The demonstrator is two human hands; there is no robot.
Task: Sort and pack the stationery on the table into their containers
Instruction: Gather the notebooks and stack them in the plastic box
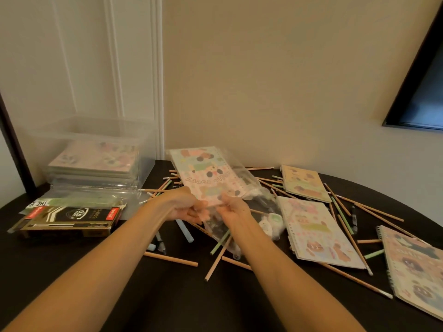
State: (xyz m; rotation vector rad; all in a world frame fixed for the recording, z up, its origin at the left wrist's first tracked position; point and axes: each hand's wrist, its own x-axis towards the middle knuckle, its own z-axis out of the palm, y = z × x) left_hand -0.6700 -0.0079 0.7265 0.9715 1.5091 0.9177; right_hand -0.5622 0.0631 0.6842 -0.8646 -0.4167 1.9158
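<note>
Head view, the only one. Left hand [185, 208] and right hand [233, 209] were raised over the middle of the dark surface [191, 307]. Each grip pinched the near edge of a pastel spiral notebook [208, 176], fingers curled under it. The notebook was tilted up and away, off the surface, with a crinkled clear sleeve [244, 180] loose about it. Whether it was going into the sleeve or coming out could not be told. The two-handed hold was judged to keep the floppy cover flat and the plastic manageable. Likely destination: the clear bin [143, 149] at far left, where a stack of like notebooks [96, 161] lay inside. Just in front of the bin sat an open pen box [69, 220]. Three more notebooks [318, 231] lay flat at right. Loose pencils [172, 258] were strewn under and around the hands, with a pale blue pen [184, 230] and a correction-tape roller [271, 221] among them. Those lying between hands and bin might catch a low carry, so lifting over seemed wiser.
</note>
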